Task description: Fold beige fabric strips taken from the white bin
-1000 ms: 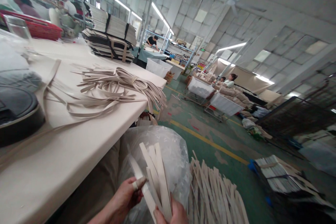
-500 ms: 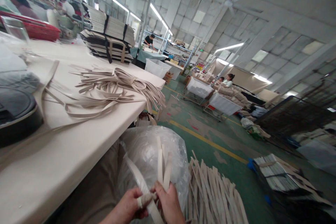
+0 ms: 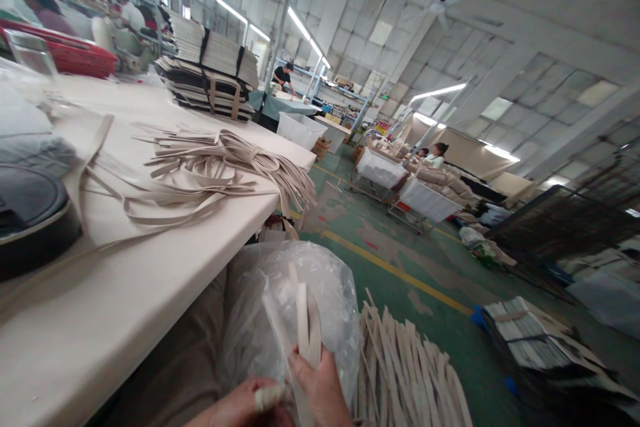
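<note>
My right hand (image 3: 323, 383) is closed around several beige fabric straps (image 3: 303, 320), whose upper ends stand up above the thumb. One paler strap (image 3: 277, 323) slants down past the thumb between my hands. At the bottom edge, my left hand (image 3: 250, 403) has curled fingers close to the straps' lower part. A pale wrap circles one of its fingers. Blur and the frame edge hide what those fingertips grip. Behind the straps bulges a clear plastic bag (image 3: 245, 333). To the right hangs or lies a thick bundle of similar straps (image 3: 410, 373).
On the cream table (image 3: 150, 300) at left lie a loose pile of straps (image 3: 215, 163), a black round-cornered object (image 3: 35, 213) and a tied stack of panels (image 3: 215, 60). Another bundle (image 3: 530, 333) sits at right. White carts (image 3: 380, 167) and people are farther back.
My left hand has moved down and slightly left, away from the crossing strap it was pinching. The pale strap now stands more upright beside the others. My right hand keeps its grip.
</note>
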{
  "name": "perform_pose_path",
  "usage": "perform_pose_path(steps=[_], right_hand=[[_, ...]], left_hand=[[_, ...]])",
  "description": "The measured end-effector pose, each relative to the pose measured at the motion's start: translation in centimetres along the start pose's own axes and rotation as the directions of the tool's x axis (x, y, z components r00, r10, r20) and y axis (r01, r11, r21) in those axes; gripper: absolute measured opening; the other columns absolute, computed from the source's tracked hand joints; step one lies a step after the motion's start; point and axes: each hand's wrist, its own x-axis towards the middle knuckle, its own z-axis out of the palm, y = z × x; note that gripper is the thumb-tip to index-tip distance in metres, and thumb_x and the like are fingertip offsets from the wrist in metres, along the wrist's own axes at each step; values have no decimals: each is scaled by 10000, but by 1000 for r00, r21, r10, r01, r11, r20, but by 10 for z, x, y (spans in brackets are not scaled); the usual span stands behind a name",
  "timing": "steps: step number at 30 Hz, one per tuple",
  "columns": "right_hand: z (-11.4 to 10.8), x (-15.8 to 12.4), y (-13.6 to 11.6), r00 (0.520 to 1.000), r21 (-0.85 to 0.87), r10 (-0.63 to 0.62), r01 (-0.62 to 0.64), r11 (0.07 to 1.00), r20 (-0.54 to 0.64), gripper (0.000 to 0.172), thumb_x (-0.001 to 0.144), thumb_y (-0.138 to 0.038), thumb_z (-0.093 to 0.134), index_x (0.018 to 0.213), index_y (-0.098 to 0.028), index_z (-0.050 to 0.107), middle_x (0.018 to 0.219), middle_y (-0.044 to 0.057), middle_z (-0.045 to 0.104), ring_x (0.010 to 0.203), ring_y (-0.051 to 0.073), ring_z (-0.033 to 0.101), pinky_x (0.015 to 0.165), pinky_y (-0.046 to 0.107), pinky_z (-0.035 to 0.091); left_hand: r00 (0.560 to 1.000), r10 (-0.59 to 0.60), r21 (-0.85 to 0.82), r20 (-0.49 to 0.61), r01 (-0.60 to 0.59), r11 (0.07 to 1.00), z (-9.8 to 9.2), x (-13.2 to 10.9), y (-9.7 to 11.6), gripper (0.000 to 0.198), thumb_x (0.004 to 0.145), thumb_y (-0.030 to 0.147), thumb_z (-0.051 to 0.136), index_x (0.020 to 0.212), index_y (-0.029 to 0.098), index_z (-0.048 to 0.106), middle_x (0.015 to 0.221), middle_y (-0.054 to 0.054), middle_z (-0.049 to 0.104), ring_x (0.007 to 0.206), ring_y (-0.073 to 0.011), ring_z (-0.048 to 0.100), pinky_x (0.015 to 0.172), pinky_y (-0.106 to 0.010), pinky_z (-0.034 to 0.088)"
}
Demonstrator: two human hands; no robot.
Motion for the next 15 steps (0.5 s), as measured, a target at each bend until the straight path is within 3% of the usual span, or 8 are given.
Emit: perform_pose_path(steps=[3, 6, 10, 15], right_hand=[[-5, -8, 11, 997, -67, 31, -35, 997, -64, 378, 629, -416, 758, 841, -128, 634, 630, 25, 646, 515, 178, 606, 491, 264, 505], [-2, -18, 26, 991, -171, 32, -54, 984, -127, 361, 636, -409, 737, 858, -137, 654, 620, 33, 659, 448, 183, 600, 437, 257, 493], [10, -23, 35, 983, -283, -93, 46, 958, -156, 338, 651, -419, 715, 848, -145, 706, 666, 77, 702, 568, 234, 667, 556, 271, 551], [24, -15, 21, 955, -315, -254, 197, 928, -151, 367, 716, -420, 644, 903, -122, 749, 829, 137, 743, 795, 276, 705, 789, 305, 556]], left_hand=[[969, 40, -199, -243, -90, 976, -14, 9, 25, 500, 563, 555, 848, 786, 127, 719, 714, -59, 706, 597, -134, 637, 534, -203, 472], [893, 145, -177, -427, -239, 955, -25, 21, 37, 490, 543, 493, 882, 789, 104, 717, 617, -19, 660, 479, -86, 554, 488, -184, 452], [886, 141, -179, -441, -241, 954, -24, 24, 34, 463, 544, 463, 889, 768, 98, 714, 567, -1, 634, 441, -65, 512, 433, -158, 409], [917, 133, -237, -377, -235, 943, -1, 16, 13, 390, 522, 355, 917, 755, 133, 696, 573, 11, 639, 474, -79, 554, 438, -148, 411]])
